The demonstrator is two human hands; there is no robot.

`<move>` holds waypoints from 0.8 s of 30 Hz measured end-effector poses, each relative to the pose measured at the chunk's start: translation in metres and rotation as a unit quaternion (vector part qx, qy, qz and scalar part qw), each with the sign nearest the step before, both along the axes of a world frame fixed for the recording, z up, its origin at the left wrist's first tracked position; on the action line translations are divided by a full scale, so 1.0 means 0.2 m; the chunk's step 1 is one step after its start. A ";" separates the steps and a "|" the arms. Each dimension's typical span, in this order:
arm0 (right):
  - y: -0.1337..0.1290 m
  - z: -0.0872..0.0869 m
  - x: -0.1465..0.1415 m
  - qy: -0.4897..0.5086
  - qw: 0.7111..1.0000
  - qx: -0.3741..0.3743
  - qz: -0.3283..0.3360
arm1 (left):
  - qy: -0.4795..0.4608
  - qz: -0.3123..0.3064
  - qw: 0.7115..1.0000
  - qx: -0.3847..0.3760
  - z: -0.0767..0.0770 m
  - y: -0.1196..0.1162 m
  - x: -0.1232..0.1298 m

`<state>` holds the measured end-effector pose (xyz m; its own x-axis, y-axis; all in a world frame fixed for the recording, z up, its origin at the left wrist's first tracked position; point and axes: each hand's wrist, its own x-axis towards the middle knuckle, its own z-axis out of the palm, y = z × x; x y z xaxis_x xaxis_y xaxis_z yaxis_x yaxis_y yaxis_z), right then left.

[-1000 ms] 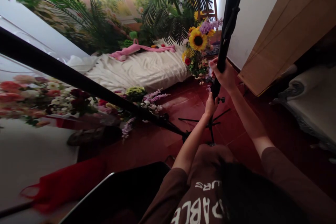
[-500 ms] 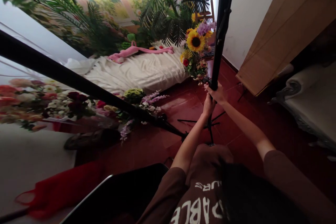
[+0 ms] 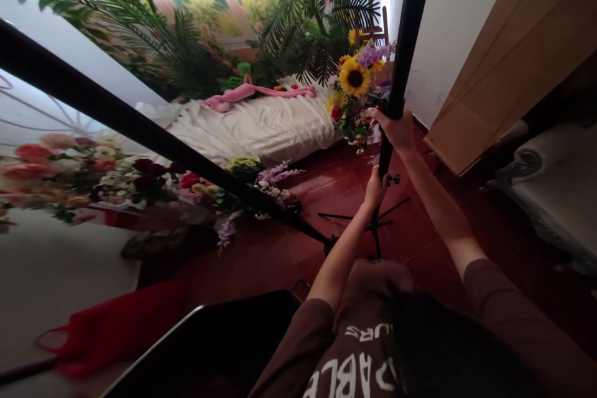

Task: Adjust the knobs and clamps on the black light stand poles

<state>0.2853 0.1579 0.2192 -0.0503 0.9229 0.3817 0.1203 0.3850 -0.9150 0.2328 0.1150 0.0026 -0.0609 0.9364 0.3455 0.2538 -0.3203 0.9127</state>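
Note:
A black light stand (image 3: 402,68) rises in front of me on spread legs, its pole leaning up to the right. My right hand (image 3: 397,129) wraps round the upper part, just below a clamp collar. Lower down, my left hand (image 3: 375,188) is closed round the thinner section of the same pole, by a small locking knob (image 3: 394,180). A gap of bare pole shows between the hands. Sunflowers and other artificial flowers (image 3: 354,78) hang just behind the stand, left of my right hand.
A second black pole (image 3: 186,155) slants across the left. Behind it stand a white-draped bed (image 3: 280,121) with a pink plush toy (image 3: 237,94), and artificial flowers (image 3: 149,180). Palm leaves (image 3: 312,12) fill the back. A brown panel (image 3: 489,56) and plastic-wrapped roll (image 3: 545,174) stand right.
My right hand has moved up with the pole's upper section, away from my left hand. More of the thin inner pole and the locking knob now show. The view has shifted slightly.

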 end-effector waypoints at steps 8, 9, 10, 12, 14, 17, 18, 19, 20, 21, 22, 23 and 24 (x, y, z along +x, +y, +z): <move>-0.10 -0.16 0.10 -0.050 0.994 0.082 -0.055 | -0.007 -0.016 1.000 -0.016 -0.02 0.01 -0.01; -0.12 -0.21 0.13 -0.067 0.993 0.085 -0.051 | -0.005 -0.013 1.000 -0.011 -0.03 0.01 -0.01; -0.15 -0.25 0.16 -0.085 0.992 0.085 -0.045 | -0.003 -0.010 1.000 -0.004 -0.03 0.01 -0.01; -0.21 -0.38 0.23 -0.126 0.987 0.087 -0.041 | -0.001 -0.008 1.000 0.008 -0.04 0.02 -0.01; -0.27 -0.52 0.29 -0.174 0.979 0.088 -0.054 | -0.002 -0.012 1.000 0.016 -0.06 0.02 -0.01; -0.39 -0.74 0.36 -0.241 0.963 0.094 -0.083 | -0.006 -0.015 1.000 0.021 -0.07 0.03 -0.01; -0.42 -0.80 0.37 -0.251 0.959 0.100 -0.088 | -0.005 -0.015 1.000 0.020 -0.07 0.03 -0.01; -0.46 -0.85 0.38 -0.257 0.956 0.108 -0.093 | -0.003 -0.014 1.000 0.017 -0.07 0.03 -0.01; -0.49 -0.89 0.38 -0.259 0.954 0.116 -0.096 | 0.000 -0.014 1.000 0.013 -0.06 0.03 -0.01; -0.52 -0.92 0.38 -0.257 0.954 0.122 -0.096 | 0.003 -0.014 1.000 0.010 -0.06 0.02 -0.01; -0.54 -0.94 0.37 -0.253 0.955 0.124 -0.097 | 0.007 -0.014 1.000 0.007 -0.06 0.02 -0.01; -0.55 -0.96 0.37 -0.248 0.956 0.122 -0.098 | 0.010 -0.015 1.000 0.005 -0.05 0.02 -0.01; -0.55 -0.97 0.36 -0.240 0.958 0.117 -0.100 | 0.012 -0.016 1.000 0.004 -0.05 0.02 -0.01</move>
